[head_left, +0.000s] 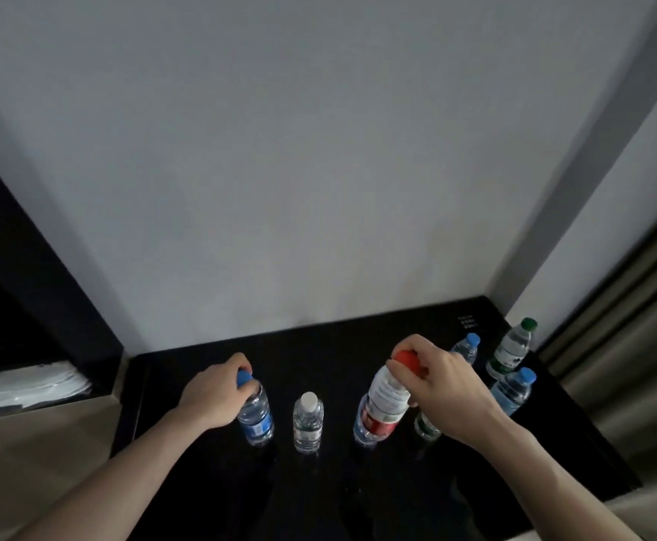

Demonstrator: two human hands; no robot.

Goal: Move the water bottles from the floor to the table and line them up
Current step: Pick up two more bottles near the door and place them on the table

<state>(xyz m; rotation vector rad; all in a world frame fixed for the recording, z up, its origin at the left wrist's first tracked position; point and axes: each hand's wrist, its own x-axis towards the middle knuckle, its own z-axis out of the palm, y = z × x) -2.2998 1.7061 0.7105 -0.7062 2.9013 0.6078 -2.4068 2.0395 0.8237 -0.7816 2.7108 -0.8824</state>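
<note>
Gripping caps, the left hand holds a blue-capped bottle, the right hand a red-capped bottle; set both upright, evenly spaced.

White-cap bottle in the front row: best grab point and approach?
Take the white-cap bottle by its cap and neck, from straight above. It stands upright and free, with the blue-label bottle and red-label bottle close on either side, so a side grip looks cramped.

We see a glossy black table, smooth and faintly reflective, bearing clear plastic bottles with printed film labels. Behind the table stands a matt, smooth wall; right of the table hangs a brushed, metallic-looking panel.
</note>
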